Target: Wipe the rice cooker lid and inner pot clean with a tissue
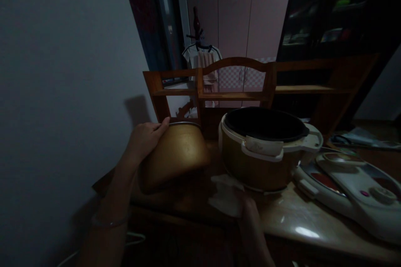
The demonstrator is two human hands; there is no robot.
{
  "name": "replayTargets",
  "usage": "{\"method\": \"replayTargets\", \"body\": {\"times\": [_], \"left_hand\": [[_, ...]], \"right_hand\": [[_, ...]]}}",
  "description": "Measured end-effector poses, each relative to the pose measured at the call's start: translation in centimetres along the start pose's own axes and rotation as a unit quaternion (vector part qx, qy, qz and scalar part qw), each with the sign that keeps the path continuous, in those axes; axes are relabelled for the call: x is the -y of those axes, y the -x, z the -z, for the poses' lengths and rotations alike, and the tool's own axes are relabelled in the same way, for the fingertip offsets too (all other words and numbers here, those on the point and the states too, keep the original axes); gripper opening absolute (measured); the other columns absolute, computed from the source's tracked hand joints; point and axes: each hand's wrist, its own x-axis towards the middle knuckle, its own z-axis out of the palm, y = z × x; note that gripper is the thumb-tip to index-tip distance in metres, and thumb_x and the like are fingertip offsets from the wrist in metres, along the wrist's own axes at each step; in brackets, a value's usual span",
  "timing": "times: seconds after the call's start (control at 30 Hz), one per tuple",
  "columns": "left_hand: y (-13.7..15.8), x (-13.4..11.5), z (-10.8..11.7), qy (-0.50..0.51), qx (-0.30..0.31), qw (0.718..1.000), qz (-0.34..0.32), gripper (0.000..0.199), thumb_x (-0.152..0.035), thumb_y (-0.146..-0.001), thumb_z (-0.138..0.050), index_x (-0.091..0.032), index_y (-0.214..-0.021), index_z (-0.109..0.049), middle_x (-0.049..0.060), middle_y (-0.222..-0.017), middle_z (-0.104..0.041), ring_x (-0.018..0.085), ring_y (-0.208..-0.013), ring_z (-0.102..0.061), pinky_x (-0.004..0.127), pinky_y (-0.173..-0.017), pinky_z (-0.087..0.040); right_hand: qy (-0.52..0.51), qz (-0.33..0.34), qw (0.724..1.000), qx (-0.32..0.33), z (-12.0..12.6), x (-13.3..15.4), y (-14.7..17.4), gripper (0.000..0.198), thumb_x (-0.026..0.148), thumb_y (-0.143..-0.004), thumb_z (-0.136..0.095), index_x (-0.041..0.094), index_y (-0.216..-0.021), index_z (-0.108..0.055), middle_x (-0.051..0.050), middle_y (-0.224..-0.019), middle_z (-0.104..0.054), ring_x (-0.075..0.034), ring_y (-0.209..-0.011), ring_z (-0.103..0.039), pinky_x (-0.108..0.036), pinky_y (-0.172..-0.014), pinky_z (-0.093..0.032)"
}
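Nearest the camera, the right hand (247,212) rests low on the table (291,217) with a white cloth (227,194) bunched under its fingers; in this dim light I cannot tell whether it pinches the cloth or only presses on it. The cloth lies just beside the base of the cooker (263,154).

A little further, the left hand (147,137) is spread over the rim of the gold pot (175,154), thumb along the top edge, tipping it so that its outer wall faces the camera. The pot sits on the table's left end, tilted, just left of the cooker and apart from it.

The step in hand looks like wiping: the pot is held steady and turned out, the cloth ready beside it. The next move, I judge, calls for bringing the cloth up to the pot's wall while the left hand holds the tilt firm (a smooth, round pot could roll off that near edge).

The cooker stands open, its dark well bare, and its white lid (354,187) lies flat to the right, touching the cooker's side.

The table is glossy brown wood with pale glints. Behind it rises a wooden shelf (234,91), then pink cupboard doors (241,29), a garment on a hanger (205,62) and a dark cabinet (332,21). A plain wall (62,71) fills the left.
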Motion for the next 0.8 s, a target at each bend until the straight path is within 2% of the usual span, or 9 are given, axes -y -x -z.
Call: {"method": "replayTargets", "body": {"times": [0.13, 0.23, 0.3, 0.37, 0.53, 0.63, 0.8], "left_hand": [[0.0, 0.0, 0.0, -0.011, 0.003, 1.0, -0.009, 0.07, -0.069, -0.092, -0.03, -0.019, -0.075, -0.076, 0.007, -0.075, -0.074, 0.021, -0.07, -0.066, 0.029, -0.062, -0.038], [0.0, -0.2, 0.1, -0.013, 0.005, 1.0, -0.006, 0.069, -0.068, -0.092, -0.031, -0.02, -0.077, -0.077, 0.006, -0.075, -0.074, 0.021, -0.07, -0.066, 0.028, -0.062, -0.038], [0.1, -0.4, 0.1, -0.008, 0.005, 1.0, -0.01, 0.068, -0.067, -0.093, -0.031, -0.02, -0.077, -0.077, 0.006, -0.074, -0.074, 0.021, -0.071, -0.066, 0.028, -0.062, -0.038], [0.2, -0.4, 0.2, -0.003, 0.003, 1.0, -0.015, 0.068, -0.067, -0.093, -0.031, -0.02, -0.078, -0.077, 0.006, -0.075, -0.075, 0.022, -0.071, -0.066, 0.028, -0.062, -0.039], [0.5, -0.2, 0.2, -0.002, -0.002, 1.0, -0.008, 0.066, -0.068, -0.092, -0.034, -0.02, -0.072, -0.075, 0.005, -0.069, -0.072, 0.02, -0.066, -0.064, 0.028, -0.06, -0.037], [1.2, -0.4, 0.6, 0.006, 0.0, 1.0, -0.004, 0.064, -0.066, -0.092, -0.036, -0.02, -0.066, -0.073, 0.004, -0.062, -0.069, 0.019, -0.061, -0.062, 0.028, -0.057, -0.036], [2.9, -0.3, 1.0, 0.02, -0.007, 1.0, -0.009, 0.057, -0.061, -0.093, -0.04, -0.022, -0.073, -0.076, 0.003, -0.071, -0.074, 0.02, -0.065, -0.065, 0.029, -0.059, -0.037]], "right_hand": [[0.131, 0.013, 0.991, -0.022, 0.8, 1.0, 0.9, 0.052, 0.06, -0.069, -0.072, 0.014, -0.093, -0.078, -0.01, -0.097, -0.076, -0.034, -0.108, -0.064, -0.04, -0.096, -0.048], [0.151, 0.031, 0.987, -0.04, 1.3, 1.3, 1.1, 0.052, 0.06, -0.068, -0.074, 0.016, -0.095, -0.078, -0.009, -0.102, -0.076, -0.034, -0.115, -0.061, -0.039, -0.102, -0.044], [0.102, 0.005, 0.992, -0.071, 1.9, 1.1, 0.8, 0.046, 0.056, -0.066, -0.077, 0.019, -0.093, -0.078, -0.007, -0.1, -0.076, -0.032, -0.118, -0.06, -0.038, -0.102, -0.045], [0.032, -0.026, 0.997, -0.067, 2.4, 0.6, 0.3, 0.04, 0.052, -0.065, -0.079, 0.022, -0.092, -0.077, -0.005, -0.098, -0.076, -0.031, -0.118, -0.061, -0.039, -0.102, -0.047], [-0.058, -0.058, 0.996, 0.017, 2.2, -0.6, -1.4, 0.04, 0.051, -0.072, -0.074, 0.018, -0.095, -0.077, -0.01, -0.098, -0.077, -0.031, -0.106, -0.068, -0.046, -0.098, -0.05], [-0.135, -0.075, 0.986, 0.069, 1.4, -0.6, -1.9, 0.038, 0.046, -0.072, -0.076, 0.015, -0.095, -0.076, -0.012, -0.099, -0.077, -0.031, -0.105, -0.069, -0.048, -0.1, -0.049], [-0.184, -0.094, 0.974, 0.098, 0.8, 0.1, -1.5, 0.032, 0.042, -0.075, -0.073, 0.019, -0.097, -0.076, -0.01, -0.099, -0.077, -0.031, -0.106, -0.068, -0.051, -0.099, -0.05]]}}
